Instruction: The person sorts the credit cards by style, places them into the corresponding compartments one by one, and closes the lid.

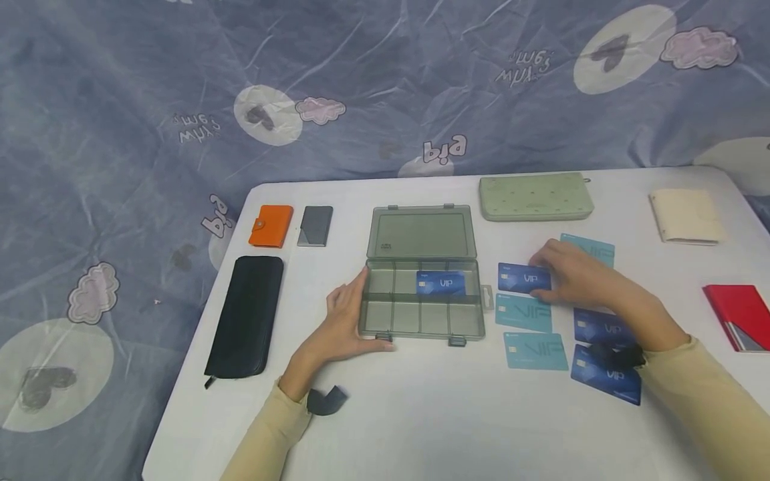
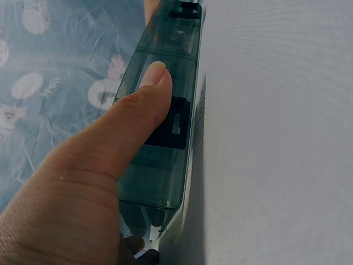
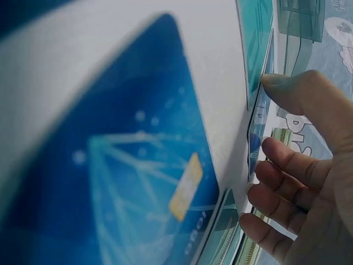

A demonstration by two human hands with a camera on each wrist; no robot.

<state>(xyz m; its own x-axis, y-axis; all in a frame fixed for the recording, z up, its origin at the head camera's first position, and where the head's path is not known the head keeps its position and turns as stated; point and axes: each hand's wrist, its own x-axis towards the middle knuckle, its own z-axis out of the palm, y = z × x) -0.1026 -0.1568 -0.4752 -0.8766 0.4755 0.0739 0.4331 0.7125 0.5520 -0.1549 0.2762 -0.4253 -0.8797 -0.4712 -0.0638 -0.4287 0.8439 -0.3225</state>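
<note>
Head view: left hand (image 1: 340,323), outstretched, touches the open box (image 1: 405,316) on its right, a blue card (image 1: 441,283) lying in the far row; right hand (image 1: 574,272) grips a second card (image 1: 520,277) on its left.

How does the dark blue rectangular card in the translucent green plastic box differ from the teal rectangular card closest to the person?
The dark blue rectangular card has small white lettering; the teal rectangular card has larger, muted lettering. The blue one sits over compartments of the translucent green plastic box, while the teal one lies on the white table. Both read VIP.
</note>
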